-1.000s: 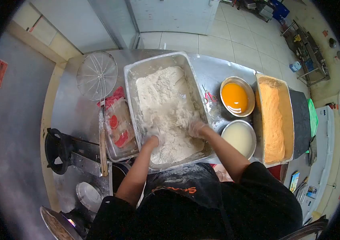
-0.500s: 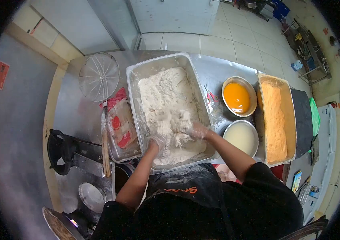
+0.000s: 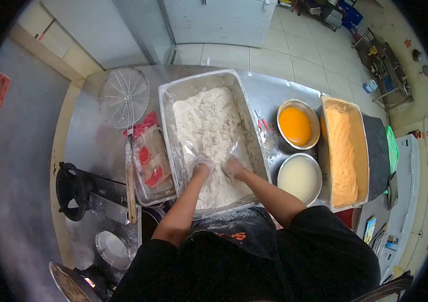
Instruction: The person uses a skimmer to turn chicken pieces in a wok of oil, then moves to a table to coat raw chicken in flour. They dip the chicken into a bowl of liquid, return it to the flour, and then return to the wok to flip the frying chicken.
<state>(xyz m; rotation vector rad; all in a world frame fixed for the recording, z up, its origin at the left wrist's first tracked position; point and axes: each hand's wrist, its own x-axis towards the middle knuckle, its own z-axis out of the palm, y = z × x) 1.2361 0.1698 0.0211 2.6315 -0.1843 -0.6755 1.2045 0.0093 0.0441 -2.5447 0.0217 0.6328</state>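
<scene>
A deep metal pan in front of me holds a thick bed of white flour. Both hands wear thin clear plastic gloves and press down into the flour in the pan's nearer half. My left hand is left of the middle, its fingers sunk in the flour and hidden. A short way to its right, my right hand is pushed in likewise, so its fingers do not show clearly. Flour clings to both gloves.
Right of the pan stand an orange-liquid bowl, a pale-liquid bowl, and a long tray of orange crumbs. Red-handled scissors lie between. On the left are a wire skimmer and a smaller tray with plastic bags.
Both hands have come down into the flour and closer together. The loose flour that was lifted between them has dropped back into the pan. My view has shifted slightly.
</scene>
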